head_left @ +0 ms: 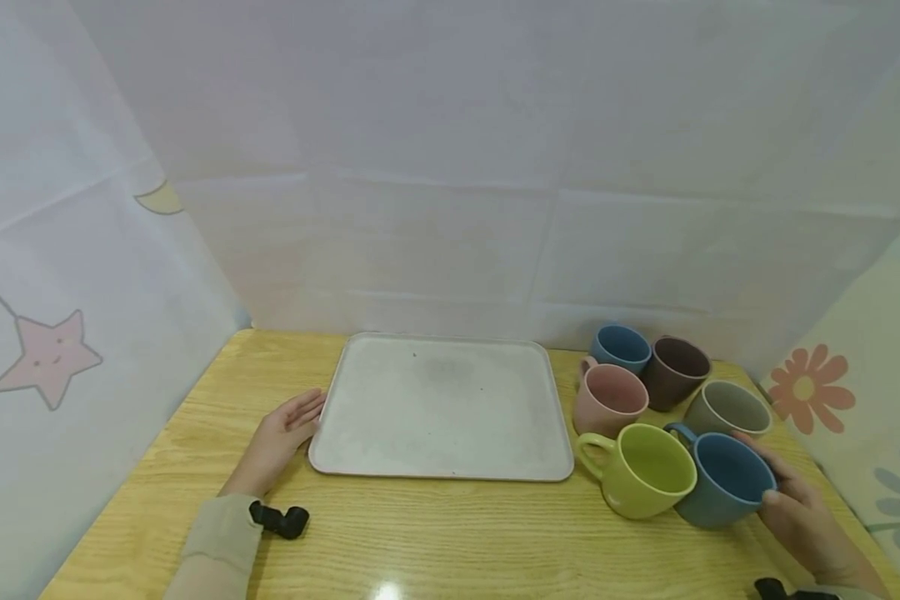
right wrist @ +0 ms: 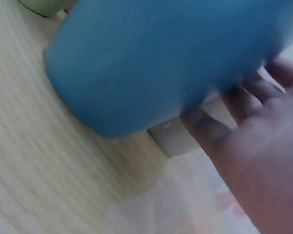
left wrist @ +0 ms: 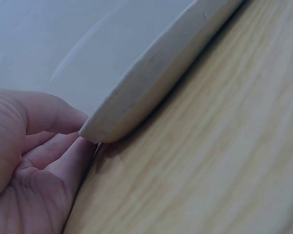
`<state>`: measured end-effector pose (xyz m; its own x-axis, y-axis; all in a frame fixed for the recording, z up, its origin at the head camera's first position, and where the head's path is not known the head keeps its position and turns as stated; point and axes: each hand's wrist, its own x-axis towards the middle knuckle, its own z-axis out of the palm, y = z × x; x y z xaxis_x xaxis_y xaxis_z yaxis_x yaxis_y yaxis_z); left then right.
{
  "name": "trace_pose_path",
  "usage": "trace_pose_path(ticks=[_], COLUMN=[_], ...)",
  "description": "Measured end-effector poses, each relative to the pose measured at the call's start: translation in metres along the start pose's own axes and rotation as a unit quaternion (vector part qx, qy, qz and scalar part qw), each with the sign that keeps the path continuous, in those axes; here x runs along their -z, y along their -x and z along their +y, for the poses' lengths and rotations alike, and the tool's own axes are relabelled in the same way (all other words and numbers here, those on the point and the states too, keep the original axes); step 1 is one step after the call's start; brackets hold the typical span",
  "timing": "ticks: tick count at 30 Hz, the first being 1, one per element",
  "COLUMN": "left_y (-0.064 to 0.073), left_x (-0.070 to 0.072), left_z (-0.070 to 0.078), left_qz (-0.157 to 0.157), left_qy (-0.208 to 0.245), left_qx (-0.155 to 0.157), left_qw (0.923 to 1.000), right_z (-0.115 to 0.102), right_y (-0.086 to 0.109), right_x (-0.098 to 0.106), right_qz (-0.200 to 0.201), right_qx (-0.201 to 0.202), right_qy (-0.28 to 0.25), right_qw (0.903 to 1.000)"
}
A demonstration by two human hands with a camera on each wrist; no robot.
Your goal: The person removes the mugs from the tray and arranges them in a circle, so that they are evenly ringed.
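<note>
A white rectangular tray (head_left: 442,408) lies on the wooden table. My left hand (head_left: 281,429) rests beside its left edge, the fingers relaxed and the fingertips right at the rim. In the left wrist view the thumb (left wrist: 53,109) touches the tray's rim near a rounded corner. At the right, my right hand (head_left: 798,508) holds a large blue mug (head_left: 720,500) from its right side, thumb at the near rim and fingers round the far side. The mug tilts slightly, its handle pointing left toward a yellow-green mug (head_left: 637,496) right next to it.
Behind these two stand a pink mug (head_left: 607,417), a smaller blue mug (head_left: 618,354), a dark brown mug (head_left: 663,387) and a grey mug (head_left: 712,417), closely grouped. A white cloth (head_left: 420,250) hangs behind the table (head_left: 420,542), and printed cloths flank both sides.
</note>
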<state>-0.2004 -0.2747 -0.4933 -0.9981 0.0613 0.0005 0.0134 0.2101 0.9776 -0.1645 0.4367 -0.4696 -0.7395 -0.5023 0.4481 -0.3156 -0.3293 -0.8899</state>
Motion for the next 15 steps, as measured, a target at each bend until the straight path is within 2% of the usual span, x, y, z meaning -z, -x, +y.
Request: trace_pose_path(ticks=[1, 2, 3, 4, 6, 7, 8, 9, 10, 12, 15], left_y=[0.000, 0.001, 0.001, 0.001, 0.001, 0.000, 0.000, -0.001, -0.001, -0.002, -0.003], left_x=[0.000, 0.000, -0.001, 0.000, 0.000, -0.001, -0.001, -0.001, -0.001, -0.001, -0.002], left_z=[0.000, 0.000, 0.000, 0.000, 0.000, 0.000, 0.000, 0.000, 0.000, -0.002, -0.001], left_qz=[0.001, 0.001, 0.002, 0.002, 0.004, 0.005, 0.007, 0.008, 0.010, 0.014, 0.022], left_qy=[0.002, 0.003, 0.004, 0.004, 0.007, 0.008, 0.009, 0.010, 0.013, 0.015, -0.008], left_qx=[0.001, 0.001, 0.002, 0.003, 0.004, 0.004, 0.003, 0.002, 0.001, -0.002, -0.011], left_qw=[1.0000, 1.0000, 1.0000, 1.0000, 1.0000, 0.9999, 0.9999, 0.9999, 0.9999, 0.9998, 0.9997], right_z=[-0.004, -0.009, -0.015, -0.020, -0.032, -0.036, -0.041, -0.044, -0.047, -0.051, -0.054], right_y=[-0.002, -0.005, -0.008, -0.011, -0.021, -0.027, -0.033, -0.040, -0.047, -0.061, -0.085], right_x=[-0.004, -0.008, -0.013, -0.019, -0.029, -0.034, -0.039, -0.043, -0.048, -0.058, -0.073], right_qz=[0.031, 0.069, 0.115, 0.156, 0.228, 0.253, 0.269, 0.282, 0.285, 0.283, 0.255], right_qx=[-0.009, -0.025, -0.045, -0.071, -0.129, -0.145, -0.155, -0.154, -0.148, -0.128, -0.081], right_qy=[0.037, 0.097, 0.171, 0.245, 0.369, 0.412, 0.446, 0.457, 0.462, 0.463, 0.456], right_qw=[0.9988, 0.9925, 0.9775, 0.9544, 0.8916, 0.8631, 0.8396, 0.8294, 0.8268, 0.8303, 0.8489])
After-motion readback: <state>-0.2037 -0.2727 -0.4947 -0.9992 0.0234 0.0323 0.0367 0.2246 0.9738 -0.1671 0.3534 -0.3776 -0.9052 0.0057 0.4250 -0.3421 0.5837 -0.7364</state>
